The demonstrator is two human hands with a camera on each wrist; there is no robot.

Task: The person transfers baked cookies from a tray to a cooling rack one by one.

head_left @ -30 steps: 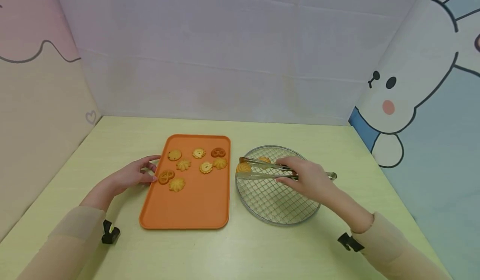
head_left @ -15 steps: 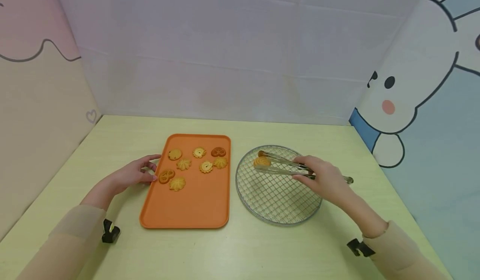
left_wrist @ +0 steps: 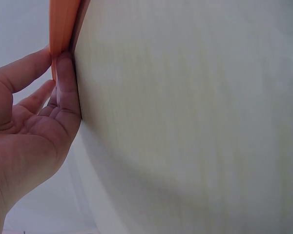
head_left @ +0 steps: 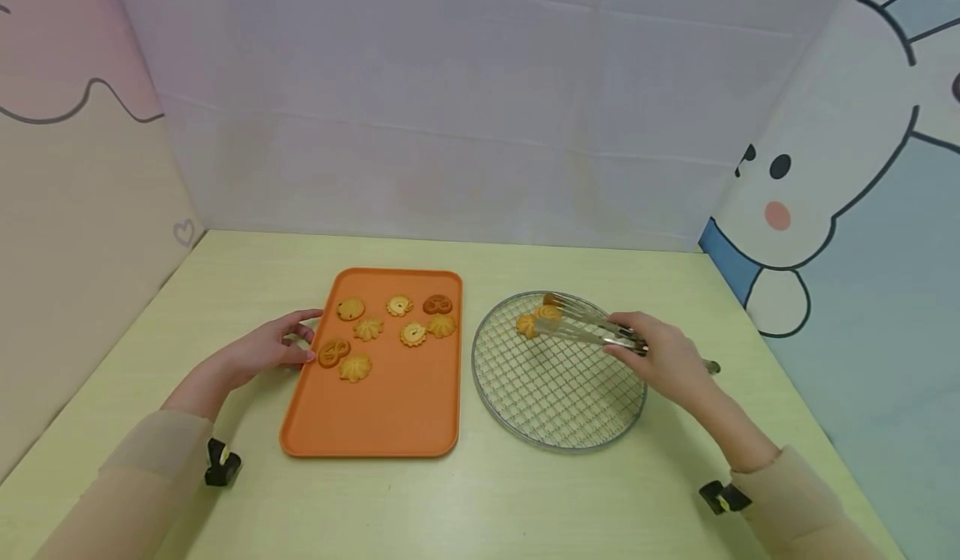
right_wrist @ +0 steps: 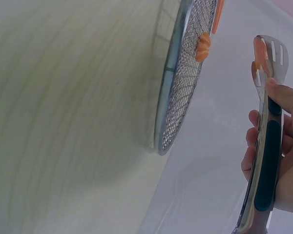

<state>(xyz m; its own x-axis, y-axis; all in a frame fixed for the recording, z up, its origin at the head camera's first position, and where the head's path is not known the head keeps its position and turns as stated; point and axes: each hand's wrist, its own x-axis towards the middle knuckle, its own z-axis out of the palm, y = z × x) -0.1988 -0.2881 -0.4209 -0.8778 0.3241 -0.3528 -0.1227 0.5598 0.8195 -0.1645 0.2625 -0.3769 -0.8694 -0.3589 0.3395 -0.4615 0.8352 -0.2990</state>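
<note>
My right hand (head_left: pixel 663 360) grips metal tongs (right_wrist: pixel 266 161) with dark green handle pads. Between the tong tips is a round, golden swirled cookie (head_left: pixel 549 312), held over the back of a round wire rack (head_left: pixel 558 402). In the right wrist view this cookie shows above the rack, apart from it. A ridged cookie (head_left: pixel 527 325) lies on the mesh, just left of the held one. At the left, my left hand (head_left: pixel 262 350) holds the side rim of an orange tray (head_left: pixel 375 422), thumb and fingers at its edge. Several cookies, among them a pretzel-shaped one (head_left: pixel 333 352), lie on the tray.
Tray and rack stand side by side on a pale wooden table (head_left: pixel 420 510), a narrow gap between them. Behind rises a white cloth wall (head_left: pixel 450 127). Printed panels close in both sides, the right one (head_left: pixel 862 335) with a cartoon figure.
My right hand has carried the tongs and the swirled cookie rightward, from the rack's left rim to over its back part. The ridged cookie is visible again on the left. My left hand has stayed put.
</note>
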